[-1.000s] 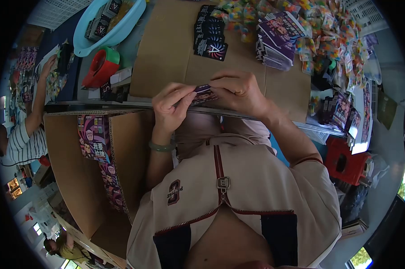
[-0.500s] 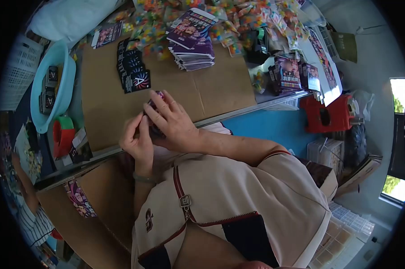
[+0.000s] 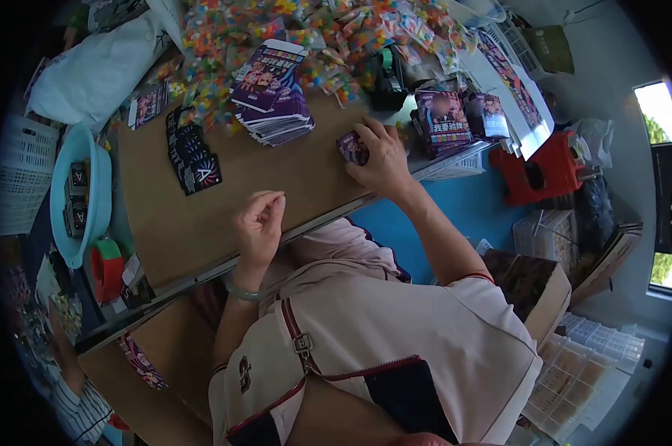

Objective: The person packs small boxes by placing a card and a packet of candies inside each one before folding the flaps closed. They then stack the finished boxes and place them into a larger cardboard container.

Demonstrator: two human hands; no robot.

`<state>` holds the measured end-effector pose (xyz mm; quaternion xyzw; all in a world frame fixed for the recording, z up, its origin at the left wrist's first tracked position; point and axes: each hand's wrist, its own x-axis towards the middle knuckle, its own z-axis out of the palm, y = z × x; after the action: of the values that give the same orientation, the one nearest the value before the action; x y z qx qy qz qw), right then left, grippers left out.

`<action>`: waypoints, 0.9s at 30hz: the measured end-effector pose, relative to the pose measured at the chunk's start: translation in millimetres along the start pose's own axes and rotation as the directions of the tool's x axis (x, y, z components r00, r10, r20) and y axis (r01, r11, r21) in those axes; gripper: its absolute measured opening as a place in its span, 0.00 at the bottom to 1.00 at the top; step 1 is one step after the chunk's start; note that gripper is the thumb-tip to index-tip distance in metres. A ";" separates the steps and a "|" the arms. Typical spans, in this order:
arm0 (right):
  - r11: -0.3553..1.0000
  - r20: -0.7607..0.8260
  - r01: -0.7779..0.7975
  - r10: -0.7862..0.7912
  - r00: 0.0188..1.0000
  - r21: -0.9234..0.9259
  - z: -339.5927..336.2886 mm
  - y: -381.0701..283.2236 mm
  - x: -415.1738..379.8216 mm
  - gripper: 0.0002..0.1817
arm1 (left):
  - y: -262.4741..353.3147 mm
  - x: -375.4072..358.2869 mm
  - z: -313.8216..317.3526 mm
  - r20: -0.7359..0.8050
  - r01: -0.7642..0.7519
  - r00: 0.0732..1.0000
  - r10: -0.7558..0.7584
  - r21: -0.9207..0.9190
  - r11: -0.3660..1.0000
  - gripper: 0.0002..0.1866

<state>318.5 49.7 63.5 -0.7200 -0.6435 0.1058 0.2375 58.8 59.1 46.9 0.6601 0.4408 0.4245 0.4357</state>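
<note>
My right hand (image 3: 384, 157) rests low over the right part of the cardboard sheet, its fingers round a small purple printed card box (image 3: 352, 147). The hand hides part of that box. Near the front edge, my left hand (image 3: 258, 227) is raised with fingers curled and thumb against the index finger; nothing shows in it. Beyond the left hand lies a fan of black cards (image 3: 194, 160), one marked A. A pile of flat purple printed sleeves (image 3: 276, 123) stands between the hands, farther back. Filled purple boxes (image 3: 444, 123) stand right of my right hand.
Many small bags of colourful beads (image 3: 276, 30) cover the back. A black tape dispenser (image 3: 389, 85) stands behind my right hand. Left are a light-blue basin (image 3: 101, 193) with black card packs and a red-and-green tape roll (image 3: 107, 271). A red stool (image 3: 537, 167) is at right.
My hands have come apart. My right hand has carried the purple box rightward to the cardboard's right part, while my left hand stays near the front edge. The view has shifted slightly.
</note>
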 end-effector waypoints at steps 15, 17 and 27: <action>0.989 -0.011 0.121 -0.120 0.993 0.079 -12.9 78.0 12.1 0.35 | -7.2 -4.2 4.8 0.098 0.029 0.995 -0.033 0.042 0.999 0.05; 0.987 0.002 0.137 -0.138 0.990 0.078 -17.9 80.2 10.9 0.35 | -8.5 -4.4 5.4 0.108 0.024 0.994 -0.028 0.045 0.999 0.05; 0.996 -0.247 0.085 -0.092 0.965 -0.039 -6.0 68.4 -2.6 0.26 | -14.9 -10.5 -1.2 0.103 0.025 0.994 -0.028 0.033 0.999 0.04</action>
<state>380.8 41.9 35.5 -0.7015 -0.6414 -0.0050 0.3107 51.8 52.8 31.3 0.6822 0.4331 0.3768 0.4529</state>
